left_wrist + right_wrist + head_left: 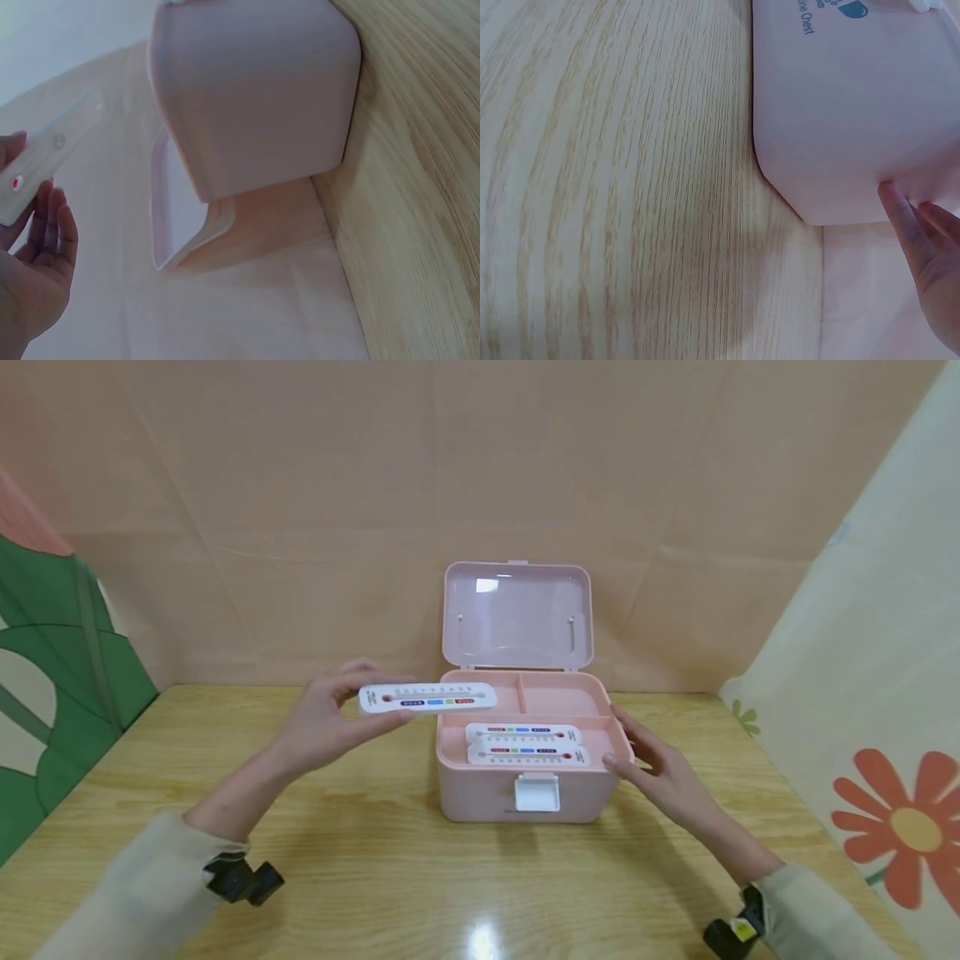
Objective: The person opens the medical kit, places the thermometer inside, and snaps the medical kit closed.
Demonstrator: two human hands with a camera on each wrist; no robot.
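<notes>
In the head view my left hand [330, 714] holds a white strip thermometer [427, 693], thumb below and fingers above its left end. It hovers over the left rear of a pink medicine chest [480, 797], face up, red bulb to the left. The left wrist view shows that thermometer [45, 161] edge-on in the fingers. Two like thermometers, one [522, 733] behind the other [525, 754], lie side by side in the front compartment, bulbs to the right. My right hand [671, 777] grips the chest's right side, thumb over the front corner rim, fingers against the outer wall.
The lid [517, 614] stands raised behind the chest. A white latch [537, 793] hangs on its front. Dividers [522, 693] split the tray into two rear compartments and a long front one. Beneath is a wooden table [360, 877]; a pink cloth [300, 485] hangs behind.
</notes>
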